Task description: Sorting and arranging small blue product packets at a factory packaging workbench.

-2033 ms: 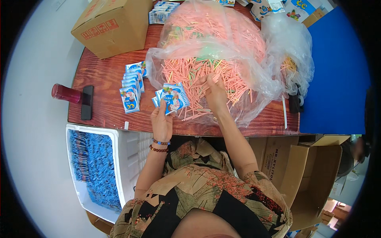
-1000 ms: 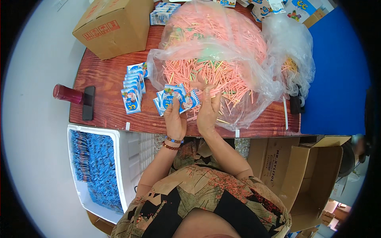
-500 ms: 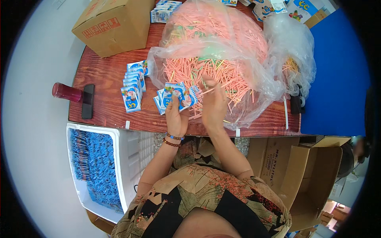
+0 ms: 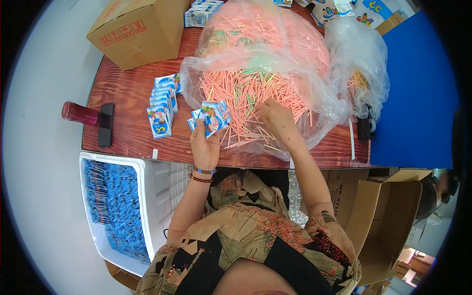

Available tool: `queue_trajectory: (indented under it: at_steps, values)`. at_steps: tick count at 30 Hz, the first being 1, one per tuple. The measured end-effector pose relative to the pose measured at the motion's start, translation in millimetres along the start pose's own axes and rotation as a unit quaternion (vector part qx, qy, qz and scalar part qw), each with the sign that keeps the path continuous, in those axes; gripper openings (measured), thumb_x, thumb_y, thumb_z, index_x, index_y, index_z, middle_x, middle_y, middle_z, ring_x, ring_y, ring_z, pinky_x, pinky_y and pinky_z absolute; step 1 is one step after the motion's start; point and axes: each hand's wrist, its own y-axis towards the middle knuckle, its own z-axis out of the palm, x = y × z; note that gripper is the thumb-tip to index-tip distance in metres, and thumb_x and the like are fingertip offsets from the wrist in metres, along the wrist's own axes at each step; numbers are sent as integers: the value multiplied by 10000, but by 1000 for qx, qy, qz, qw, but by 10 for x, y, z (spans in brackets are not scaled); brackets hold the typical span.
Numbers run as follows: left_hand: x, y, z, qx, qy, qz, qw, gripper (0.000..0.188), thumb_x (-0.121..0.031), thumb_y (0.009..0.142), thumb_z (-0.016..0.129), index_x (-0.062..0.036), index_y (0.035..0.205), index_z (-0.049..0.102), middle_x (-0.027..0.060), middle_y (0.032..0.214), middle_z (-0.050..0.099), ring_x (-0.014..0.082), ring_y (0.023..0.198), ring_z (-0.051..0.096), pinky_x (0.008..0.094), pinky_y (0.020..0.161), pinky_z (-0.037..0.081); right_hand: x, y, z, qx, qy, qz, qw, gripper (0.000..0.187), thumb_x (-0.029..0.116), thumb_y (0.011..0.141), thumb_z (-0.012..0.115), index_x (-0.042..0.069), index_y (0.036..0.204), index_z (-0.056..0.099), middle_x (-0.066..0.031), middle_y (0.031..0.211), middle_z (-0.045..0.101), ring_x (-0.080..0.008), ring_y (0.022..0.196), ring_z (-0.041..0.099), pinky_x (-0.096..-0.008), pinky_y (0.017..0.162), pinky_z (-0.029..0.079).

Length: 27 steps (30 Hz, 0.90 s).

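Note:
My left hand (image 4: 204, 150) is closed on a few small blue-and-white packets (image 4: 215, 118), fanned slightly, above the front part of the table. To its right, my right hand (image 4: 278, 122) reaches into a heap of thin pink sticks (image 4: 241, 91), with some green and yellow ones among them. Its fingers are bent together at the sticks; what lies between them is hidden. The heap spills from the mouth of a large clear plastic bag (image 4: 314, 101). Left of my left hand, several similar packets (image 4: 160, 118) lie overlapping in a row.
A cardboard carton (image 4: 147, 46) stands at the back left, near more packets (image 4: 196, 18). A red bottle (image 4: 78, 113) and a phone (image 4: 106, 125) lie at the left edge. Below is a white foam box (image 4: 142, 182) of blue packets; an open carton (image 4: 368, 226) sits right.
My right hand has left the packets and moved right, down onto the stick heap. My left hand has shifted a little left with its packets.

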Motion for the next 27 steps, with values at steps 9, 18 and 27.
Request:
queue_trajectory:
  at_steps: [9, 18, 27]
  values:
    - [-34, -16, 33, 6, -29, -2, 1000, 298, -269, 1008, 507, -9, 1118, 601, 81, 1144, 656, 191, 1032, 637, 383, 922, 524, -143, 292, 120, 89, -102, -179, 975, 100, 105, 803, 588, 39, 873, 619, -134, 925, 569, -308, 845, 647, -441, 680, 539]
    - [-31, -3, 24, 12, -30, -1, 999, 272, -240, 1005, 517, -17, 1140, 596, 69, 1147, 655, 183, 1035, 637, 370, 920, 525, -297, 345, -67, 90, 45, -131, 986, 138, 136, 812, 627, 11, 869, 614, -149, 809, 611, -344, 813, 632, -424, 687, 527]
    - [69, 13, 8, 18, 26, -4, 999, 350, -284, 1037, 431, 2, 1208, 538, 81, 1197, 604, 202, 1094, 585, 390, 956, 473, 116, 171, -244, -50, 552, 190, 810, 32, 43, 878, 647, 14, 867, 645, -63, 846, 686, -129, 689, 638, -247, 606, 497]
